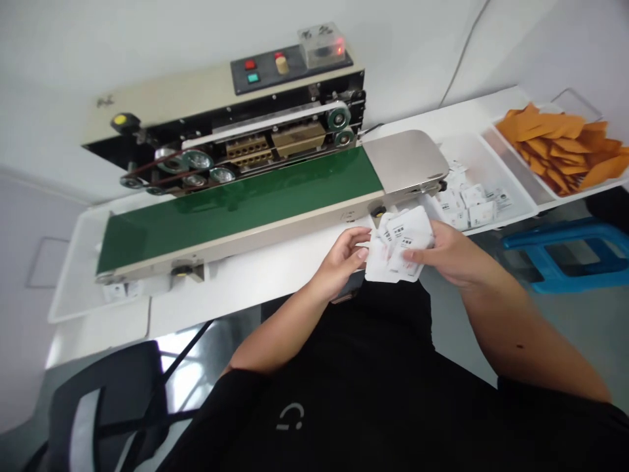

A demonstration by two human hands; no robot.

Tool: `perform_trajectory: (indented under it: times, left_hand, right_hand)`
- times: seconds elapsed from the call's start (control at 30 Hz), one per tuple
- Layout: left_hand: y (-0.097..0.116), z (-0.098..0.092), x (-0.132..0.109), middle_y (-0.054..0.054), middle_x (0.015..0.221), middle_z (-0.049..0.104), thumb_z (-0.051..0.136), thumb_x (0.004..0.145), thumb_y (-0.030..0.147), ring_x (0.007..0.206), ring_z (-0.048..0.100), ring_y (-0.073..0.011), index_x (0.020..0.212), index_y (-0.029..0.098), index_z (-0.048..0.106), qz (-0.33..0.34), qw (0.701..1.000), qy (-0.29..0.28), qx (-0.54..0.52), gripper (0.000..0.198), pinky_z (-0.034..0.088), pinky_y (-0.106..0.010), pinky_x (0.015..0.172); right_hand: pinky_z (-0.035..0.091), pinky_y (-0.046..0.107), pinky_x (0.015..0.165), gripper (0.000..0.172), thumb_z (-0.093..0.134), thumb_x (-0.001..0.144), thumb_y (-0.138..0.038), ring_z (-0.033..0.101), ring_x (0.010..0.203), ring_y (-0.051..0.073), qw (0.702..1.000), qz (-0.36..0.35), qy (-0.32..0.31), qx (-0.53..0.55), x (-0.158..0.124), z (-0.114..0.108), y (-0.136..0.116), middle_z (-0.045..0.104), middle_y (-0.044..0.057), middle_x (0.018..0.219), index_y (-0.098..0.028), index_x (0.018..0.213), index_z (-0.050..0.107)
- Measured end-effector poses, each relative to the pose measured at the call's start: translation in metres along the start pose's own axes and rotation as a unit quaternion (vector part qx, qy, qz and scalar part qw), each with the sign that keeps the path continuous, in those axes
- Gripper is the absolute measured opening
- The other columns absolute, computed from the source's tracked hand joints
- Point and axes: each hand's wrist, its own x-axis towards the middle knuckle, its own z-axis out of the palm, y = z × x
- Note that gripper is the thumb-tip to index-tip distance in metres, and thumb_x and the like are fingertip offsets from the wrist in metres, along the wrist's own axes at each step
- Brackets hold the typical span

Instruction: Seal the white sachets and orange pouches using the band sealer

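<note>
Evidently plenty is left: beyond the right hand (451, 252), pinching white packets (388, 252), a bin (497, 169) holds more; the left hand (340, 259) curls alongside, grip unclear.

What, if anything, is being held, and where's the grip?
White packets, by their right side, in the right hand; whether the left hand also holds them can't be told.

One machine (171, 95) is at eleven o'clock, one chair (128, 380) at eight, one stool (580, 231) at three; toward three are also two hands (339, 261) with at least three packets (411, 228).
</note>
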Motion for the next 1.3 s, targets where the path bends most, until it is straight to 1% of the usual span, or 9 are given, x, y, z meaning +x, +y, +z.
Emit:
perform_trajectory:
  times: [0.13,0.3,0.53,0.7,0.87,0.93,1.07,1.2,1.3]
  left_hand:
    - [-0.001,0.010,0.002,-0.008,0.103,0.076,0.090,0.083,0.055,0.083,0.073,-0.0210,0.125,0.020,0.069,-0.042,0.998,0.027,-0.036,0.058,0.059,-0.030,0.070]
    - [-0.017,0.004,0.001,-0.006,0.092,0.078,0.091,0.082,0.054,0.071,0.072,-0.0206,0.118,0.019,0.069,-0.047,0.990,0.117,-0.069,0.055,0.059,-0.032,0.065]
    - [-0.031,-0.009,0.000,-0.006,0.097,0.079,0.089,0.082,0.057,0.086,0.078,-0.0260,0.119,0.021,0.065,0.008,0.969,0.224,-0.106,0.057,0.063,-0.039,0.079]
    - [-0.030,-0.010,0.001,-0.007,0.102,0.079,0.089,0.083,0.055,0.089,0.078,-0.0252,0.116,0.021,0.063,0.025,0.956,0.264,-0.122,0.054,0.064,-0.040,0.082]
    - [-0.032,-0.013,0.000,-0.007,0.105,0.078,0.092,0.081,0.050,0.091,0.076,-0.0230,0.116,0.020,0.064,0.019,0.957,0.257,-0.135,0.054,0.062,-0.037,0.083]
    - [-0.033,-0.016,0.000,-0.007,0.106,0.078,0.092,0.080,0.049,0.090,0.076,-0.0222,0.116,0.019,0.064,0.024,0.956,0.262,-0.132,0.054,0.062,-0.036,0.083]
    - [-0.033,-0.024,0.002,-0.006,0.104,0.079,0.092,0.080,0.051,0.088,0.076,-0.0221,0.117,0.020,0.064,0.036,0.948,0.292,-0.125,0.057,0.061,-0.035,0.080]
    - [-0.027,-0.034,-0.001,-0.008,0.110,0.080,0.092,0.079,0.053,0.094,0.078,-0.0244,0.123,0.021,0.063,0.038,0.945,0.301,-0.124,0.062,0.061,-0.037,0.084]
    - [-0.024,-0.045,-0.012,-0.008,0.111,0.080,0.095,0.077,0.052,0.094,0.078,-0.0250,0.125,0.021,0.063,0.022,0.945,0.297,-0.132,0.065,0.062,-0.037,0.083]
  right_hand:
    - [0.069,0.047,0.085,0.058,0.100,0.066,-0.036,0.078,0.101,0.033,0.996,0.013,-0.072,-0.055,0.012,0.027,0.012,0.080,0.008,0.110,-0.025,0.119,0.077]
    - [0.066,0.044,0.078,0.067,0.098,0.069,-0.038,0.076,0.101,0.032,0.991,-0.031,-0.053,-0.122,0.024,0.034,0.026,0.077,0.007,0.116,-0.029,0.130,0.072]
    - [0.062,0.037,0.070,0.060,0.091,0.077,-0.046,0.073,0.085,0.023,0.993,-0.059,0.041,-0.093,0.030,0.053,0.062,0.075,0.005,0.109,-0.029,0.128,0.063]
    - [0.059,0.038,0.076,0.037,0.077,0.090,-0.052,0.073,0.089,0.025,0.986,-0.069,0.039,-0.143,0.031,0.066,0.084,0.078,0.006,0.103,-0.024,0.114,0.070]
    - [0.054,0.034,0.063,0.024,0.073,0.093,-0.049,0.067,0.070,0.021,0.966,-0.073,0.034,-0.246,0.029,0.068,0.078,0.073,0.001,0.084,-0.027,0.098,0.068]
    - [0.053,0.034,0.057,0.023,0.072,0.093,-0.047,0.065,0.061,0.020,0.970,-0.044,0.007,-0.239,0.029,0.069,0.075,0.072,0.000,0.082,-0.029,0.106,0.068]
    - [0.056,0.034,0.052,0.047,0.072,0.092,-0.042,0.068,0.063,0.020,0.984,0.005,-0.051,-0.172,0.030,0.070,0.073,0.075,0.001,0.093,-0.036,0.138,0.064]
    - [0.057,0.033,0.054,0.055,0.076,0.090,-0.039,0.071,0.074,0.022,0.990,0.031,-0.072,-0.114,0.023,0.067,0.063,0.076,0.003,0.095,-0.034,0.143,0.061]
    - [0.063,0.035,0.068,0.069,0.081,0.088,-0.036,0.074,0.085,0.022,0.992,0.041,-0.087,-0.081,0.014,0.057,0.042,0.077,0.004,0.101,-0.032,0.152,0.055]
